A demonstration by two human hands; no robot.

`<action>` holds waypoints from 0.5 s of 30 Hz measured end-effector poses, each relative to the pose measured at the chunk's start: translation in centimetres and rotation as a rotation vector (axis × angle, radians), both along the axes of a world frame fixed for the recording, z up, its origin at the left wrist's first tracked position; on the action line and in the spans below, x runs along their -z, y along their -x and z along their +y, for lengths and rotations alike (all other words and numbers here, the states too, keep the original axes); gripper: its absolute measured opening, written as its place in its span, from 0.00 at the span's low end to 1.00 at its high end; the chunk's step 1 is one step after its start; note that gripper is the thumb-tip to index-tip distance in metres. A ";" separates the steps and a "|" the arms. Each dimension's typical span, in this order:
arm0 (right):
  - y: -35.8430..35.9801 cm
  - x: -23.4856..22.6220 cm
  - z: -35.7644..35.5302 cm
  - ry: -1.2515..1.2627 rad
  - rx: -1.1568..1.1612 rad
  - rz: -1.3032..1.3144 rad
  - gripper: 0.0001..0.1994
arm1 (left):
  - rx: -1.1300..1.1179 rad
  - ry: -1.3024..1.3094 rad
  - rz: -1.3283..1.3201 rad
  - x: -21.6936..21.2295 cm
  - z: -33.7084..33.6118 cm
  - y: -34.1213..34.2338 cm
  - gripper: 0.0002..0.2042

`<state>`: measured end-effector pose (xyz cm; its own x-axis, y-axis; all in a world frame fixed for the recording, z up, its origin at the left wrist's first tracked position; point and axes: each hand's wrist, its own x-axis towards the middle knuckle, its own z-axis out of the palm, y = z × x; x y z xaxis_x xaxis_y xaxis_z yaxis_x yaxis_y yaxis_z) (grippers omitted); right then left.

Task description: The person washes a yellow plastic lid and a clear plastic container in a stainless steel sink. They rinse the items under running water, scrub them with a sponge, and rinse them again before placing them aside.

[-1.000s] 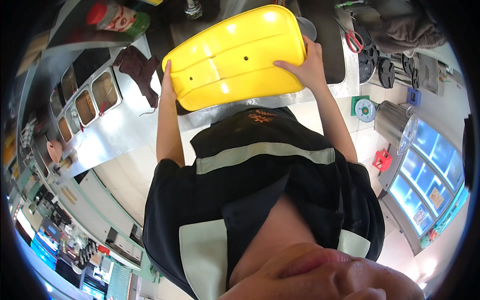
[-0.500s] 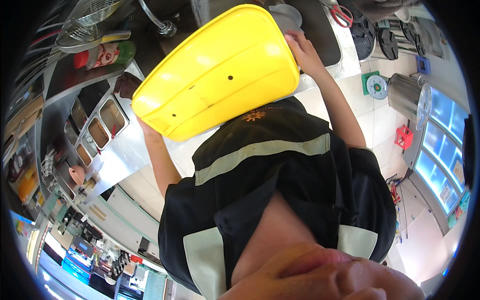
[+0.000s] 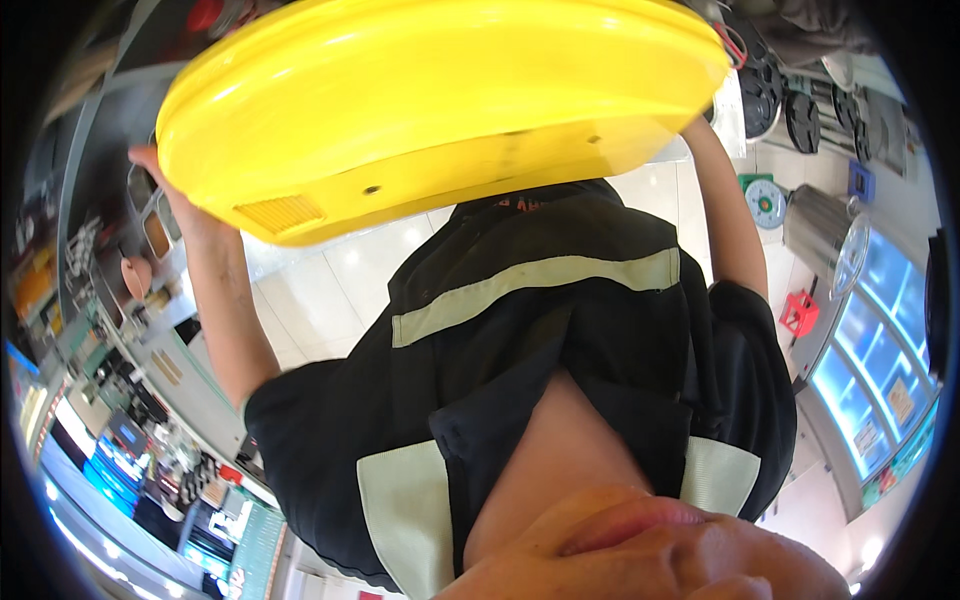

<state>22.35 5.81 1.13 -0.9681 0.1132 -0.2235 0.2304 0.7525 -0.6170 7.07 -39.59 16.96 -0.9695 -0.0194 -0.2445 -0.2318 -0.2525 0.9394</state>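
Big yellow plastic tray [image 3: 430, 110] fills the top of our view, raised close in front of the chest, underside facing us. We judge it light and stiff, a smooth moulded shell that could slip, so the rims at opposite ends are the places to grip. Our left hand [image 3: 165, 190] cups the left edge, fingers hidden behind it. Our right hand is hidden behind the far right rim; we cannot tell its grip.

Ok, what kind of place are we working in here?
Probably a commercial kitchen or food stall. A stainless counter with inset food pans runs on the left, a large steel pot stands on the tiled floor, and both hands hold a big yellow plastic tray.
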 end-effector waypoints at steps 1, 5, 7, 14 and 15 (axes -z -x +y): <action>0.0 -1.1 -0.3 0.007 0.036 -0.007 0.22 | 0.039 -0.005 0.041 -0.8 0.1 -0.2 0.30; 0.6 -3.4 -0.9 0.080 0.111 -0.007 0.20 | 0.167 -0.058 0.208 -7.1 4.6 -2.0 0.37; 1.2 -4.0 -1.5 0.103 0.125 -0.019 0.20 | 0.239 -0.024 0.355 -9.2 5.5 -2.6 0.37; 2.8 -3.3 -1.8 0.193 0.205 -0.314 0.16 | 0.539 0.107 0.645 -11.8 9.3 -4.8 0.34; 3.5 -2.8 -1.5 0.213 0.208 -0.394 0.14 | 0.568 0.124 0.667 -11.8 9.6 -4.9 0.34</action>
